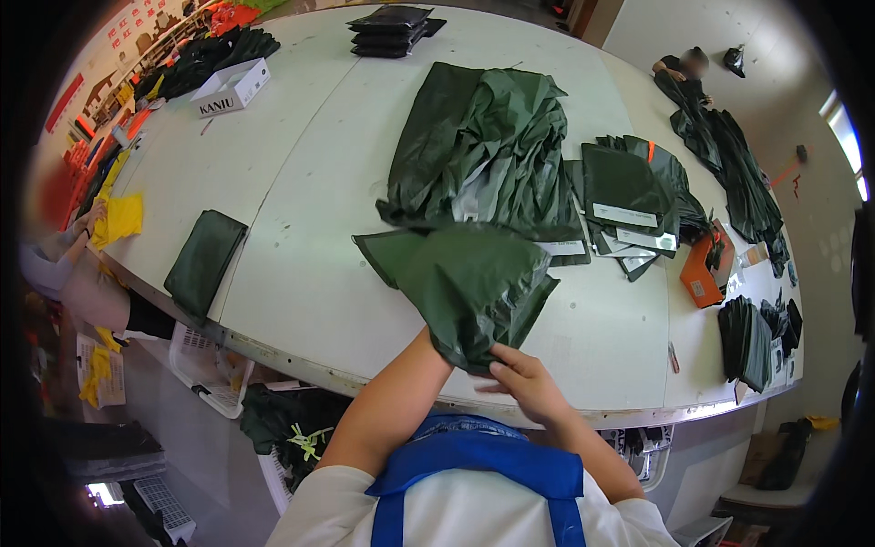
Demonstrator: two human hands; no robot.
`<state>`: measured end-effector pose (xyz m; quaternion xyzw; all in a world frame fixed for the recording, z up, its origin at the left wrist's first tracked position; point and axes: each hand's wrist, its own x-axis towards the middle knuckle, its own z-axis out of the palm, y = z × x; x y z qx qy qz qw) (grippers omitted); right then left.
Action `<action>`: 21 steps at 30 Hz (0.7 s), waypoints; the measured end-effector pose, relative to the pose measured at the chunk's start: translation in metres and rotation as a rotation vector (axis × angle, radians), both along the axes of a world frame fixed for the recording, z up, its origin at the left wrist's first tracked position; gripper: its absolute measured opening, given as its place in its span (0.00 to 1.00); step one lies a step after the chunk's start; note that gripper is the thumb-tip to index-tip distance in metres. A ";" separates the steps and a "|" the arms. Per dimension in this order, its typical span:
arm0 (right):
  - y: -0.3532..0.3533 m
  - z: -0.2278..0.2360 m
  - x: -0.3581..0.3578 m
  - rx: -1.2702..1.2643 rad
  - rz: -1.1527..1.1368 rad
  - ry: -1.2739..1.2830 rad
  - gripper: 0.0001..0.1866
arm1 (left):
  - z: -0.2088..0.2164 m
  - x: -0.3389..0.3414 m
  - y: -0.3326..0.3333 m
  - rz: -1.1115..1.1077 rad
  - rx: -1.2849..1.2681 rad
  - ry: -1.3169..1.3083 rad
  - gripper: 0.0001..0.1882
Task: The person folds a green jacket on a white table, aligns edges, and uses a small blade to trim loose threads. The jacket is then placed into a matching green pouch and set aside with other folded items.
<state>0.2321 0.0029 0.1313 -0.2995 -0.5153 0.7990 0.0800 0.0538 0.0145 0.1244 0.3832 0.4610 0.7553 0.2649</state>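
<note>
A dark green plastic-like bag (474, 283) is raised in front of me above the near part of the table. My left forearm runs up into the bag's mouth, and the bag covers my left hand, so its fingers are hidden. At the lower right edge of the mouth, my right hand (527, 381) pinches the rim between thumb and fingers. Just beyond lies a heap of crumpled dark green sheets or bags (483, 137). To its right is a stack of flat green bags (624, 187) with white labels.
One folded green piece (208, 260) lies at the left. An open white box (230, 88) and a black stack (390, 32) stand farther back. At the right are an orange box (704, 269) and upright green bags (746, 342). Co-workers handle yellow and dark material at the table's sides.
</note>
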 end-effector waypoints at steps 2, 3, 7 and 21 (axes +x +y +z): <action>0.035 0.032 0.016 0.291 0.294 -0.307 0.24 | 0.017 -0.009 -0.013 0.063 -0.058 0.412 0.15; 0.050 0.037 0.024 0.486 0.270 -0.417 0.21 | 0.025 -0.010 -0.017 0.090 -0.070 0.577 0.16; 0.085 0.011 0.000 0.618 -0.470 0.032 0.15 | 0.046 -0.003 -0.022 0.147 -0.095 0.925 0.17; 0.088 0.005 -0.028 0.925 0.353 -0.115 0.11 | 0.023 -0.015 -0.048 -0.077 -0.322 1.037 0.18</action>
